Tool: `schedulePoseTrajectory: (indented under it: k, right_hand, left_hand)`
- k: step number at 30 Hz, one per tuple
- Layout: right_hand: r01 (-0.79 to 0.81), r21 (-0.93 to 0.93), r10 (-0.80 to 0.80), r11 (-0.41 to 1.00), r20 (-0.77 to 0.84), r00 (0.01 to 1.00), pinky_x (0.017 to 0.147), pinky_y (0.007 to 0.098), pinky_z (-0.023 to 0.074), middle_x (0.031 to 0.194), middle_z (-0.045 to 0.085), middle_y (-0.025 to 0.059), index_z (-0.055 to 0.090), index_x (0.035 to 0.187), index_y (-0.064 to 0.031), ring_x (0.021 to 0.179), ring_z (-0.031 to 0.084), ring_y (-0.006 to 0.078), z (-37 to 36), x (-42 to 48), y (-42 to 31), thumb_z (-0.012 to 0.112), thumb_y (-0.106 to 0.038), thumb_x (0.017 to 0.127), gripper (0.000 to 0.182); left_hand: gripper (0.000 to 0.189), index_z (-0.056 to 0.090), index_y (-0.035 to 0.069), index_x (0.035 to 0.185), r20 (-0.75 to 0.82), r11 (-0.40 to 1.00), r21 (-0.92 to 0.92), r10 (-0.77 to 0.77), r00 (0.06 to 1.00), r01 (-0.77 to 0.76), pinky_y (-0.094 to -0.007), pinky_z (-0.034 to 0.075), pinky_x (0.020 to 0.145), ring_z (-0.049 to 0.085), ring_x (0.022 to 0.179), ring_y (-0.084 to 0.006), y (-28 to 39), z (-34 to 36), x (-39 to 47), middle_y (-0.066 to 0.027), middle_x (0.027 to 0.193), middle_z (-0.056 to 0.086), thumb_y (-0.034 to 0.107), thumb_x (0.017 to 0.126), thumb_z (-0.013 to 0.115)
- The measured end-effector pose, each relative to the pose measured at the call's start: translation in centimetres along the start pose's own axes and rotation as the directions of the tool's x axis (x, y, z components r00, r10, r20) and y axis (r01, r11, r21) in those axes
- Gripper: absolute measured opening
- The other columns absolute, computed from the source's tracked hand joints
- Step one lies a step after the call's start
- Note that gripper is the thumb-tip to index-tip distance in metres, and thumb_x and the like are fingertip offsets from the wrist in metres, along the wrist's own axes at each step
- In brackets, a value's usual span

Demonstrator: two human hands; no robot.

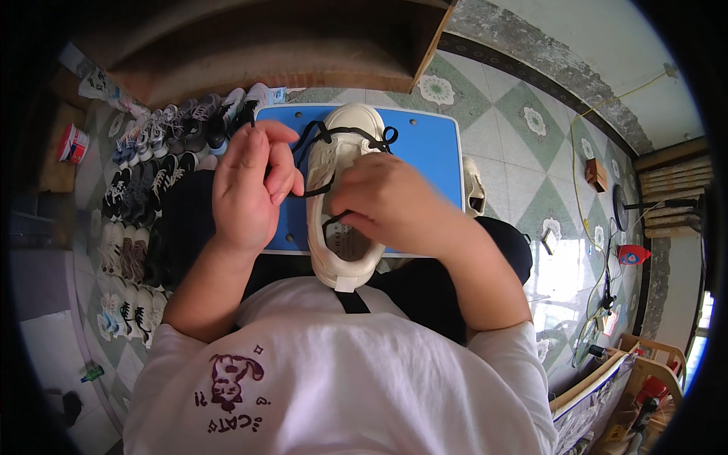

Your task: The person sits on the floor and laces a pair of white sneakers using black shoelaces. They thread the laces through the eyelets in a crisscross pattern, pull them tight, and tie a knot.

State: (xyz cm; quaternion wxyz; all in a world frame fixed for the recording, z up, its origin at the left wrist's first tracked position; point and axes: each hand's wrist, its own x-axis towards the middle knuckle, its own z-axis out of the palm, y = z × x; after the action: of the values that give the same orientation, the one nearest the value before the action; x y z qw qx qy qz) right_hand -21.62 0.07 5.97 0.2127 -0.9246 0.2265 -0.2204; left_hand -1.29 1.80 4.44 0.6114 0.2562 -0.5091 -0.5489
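Observation:
A cream sneaker (346, 267) lies on a small blue table (429, 170), toe away from me and heel over the near edge. A black shoelace (348, 131) passes through the eyelets near the toe, with a loop at the right. My left hand (256, 165) is raised at the left of the sneaker, thumb and index finger pinched on one part of the lace. Over the sneaker's opening, my right hand (381, 199) is slightly blurred, its fingers bent around the right eyelet side; a lace end hangs below them inside the shoe. Its fingertips are partly hidden.
Rows of shoes (165, 131) stand on the tiled floor at the left. Another cream shoe (474, 186) is just right of the table. A wooden cabinet (273, 45) stands beyond it. Farther right are a red bottle (633, 255), a small brown box (596, 174) and cables.

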Motion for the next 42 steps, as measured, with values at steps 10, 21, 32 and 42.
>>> schedulePoseTrajectory:
  k: [10,21,32,42]
  right_hand:
    - [0.058,0.766,0.338,0.641,-0.348,0.874,0.079,0.0253,0.0485,0.093,0.065,0.0064,0.058,0.103,0.0005,0.087,0.061,0.0123,0.9,-0.6,0.0,0.057,-0.012,0.095,0.015]
    - [-0.172,0.736,0.465,0.654,-0.212,0.859,0.066,0.0245,0.0476,0.083,0.064,0.0042,0.063,0.089,0.0012,0.075,0.058,0.0095,0.6,-0.8,-1.5,0.062,-0.014,0.091,0.015]
    - [0.128,0.429,0.149,0.894,-0.555,0.818,0.083,0.0373,0.0459,0.095,0.064,0.0145,0.063,0.1,0.0014,0.091,0.059,0.0314,0.4,0.3,-1.9,0.063,-0.008,0.085,0.019]
    - [0.114,0.655,0.23,0.747,-0.416,0.88,0.072,0.0298,0.0488,0.088,0.065,0.0077,0.066,0.089,-0.0006,0.082,0.06,0.0202,-0.1,-0.6,-2.8,0.066,0.0,0.081,0.008]
  left_hand:
    - [0.039,0.056,-0.003,0.119,0.133,0.994,0.032,-0.112,0.985,0.108,-0.0304,0.045,0.093,0.059,0.1,-0.0163,-0.6,3.1,1.0,-0.0106,0.116,0.061,0.026,0.104,0.035]
    - [0.038,0.053,-0.003,0.125,0.193,0.999,0.036,-0.041,0.98,0.035,-0.0305,0.041,0.098,0.055,0.109,-0.0161,0.0,3.6,0.6,-0.0119,0.122,0.058,0.023,0.104,0.034]
    - [0.022,0.062,0.005,0.098,0.31,0.873,0.356,0.227,0.923,-0.334,-0.0432,0.026,0.108,0.033,0.133,-0.0317,0.6,4.1,1.1,-0.0111,0.121,0.054,0.02,0.099,0.046]
    - [0.025,0.066,0.011,0.095,0.517,0.656,0.501,0.296,0.804,-0.564,-0.0458,0.019,0.11,0.028,0.136,-0.0345,1.1,4.0,0.6,-0.025,0.142,0.033,0.027,0.097,0.047]
